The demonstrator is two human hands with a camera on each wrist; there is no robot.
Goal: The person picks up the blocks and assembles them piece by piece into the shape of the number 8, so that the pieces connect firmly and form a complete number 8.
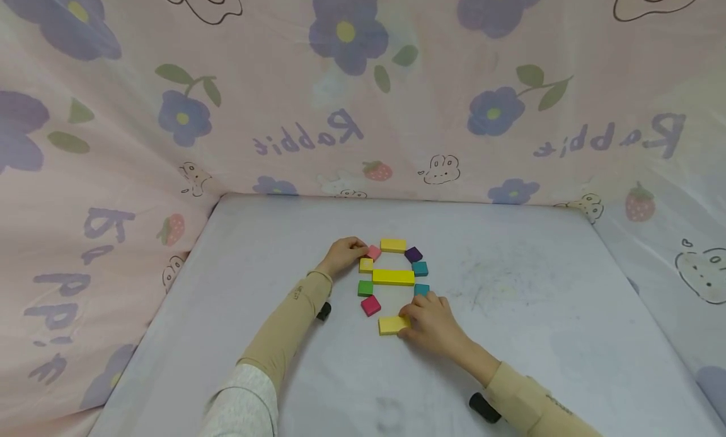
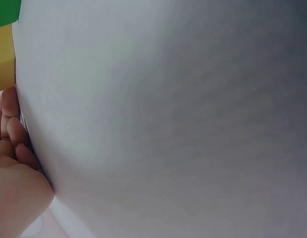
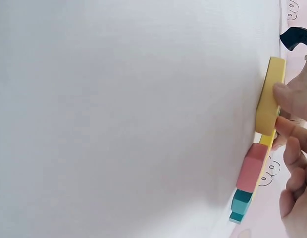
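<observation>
Small coloured blocks lie on the white tabletop in a figure-eight outline. At the upper left of the outline my left hand (image 1: 345, 254) pinches the edge of a pink block (image 1: 374, 252). The left wrist view shows its curled fingers (image 2: 16, 130) beside a yellow block (image 2: 4, 57). My right hand (image 1: 435, 325) grips the right end of the long yellow block (image 1: 390, 326) at the bottom, thumb on one side and a finger on the other. A pinkish-red block (image 3: 252, 167) stands beside that yellow block in the right wrist view; in the head view my right hand hides it.
A long yellow block (image 1: 393, 277) crosses the middle and another yellow block (image 1: 393, 245) tops the outline. Purple (image 1: 413, 255) and teal (image 1: 420, 269) blocks form its right side; green (image 1: 365, 288) and red (image 1: 371, 306) blocks lie at left. Patterned cloth (image 1: 397, 109) surrounds the table.
</observation>
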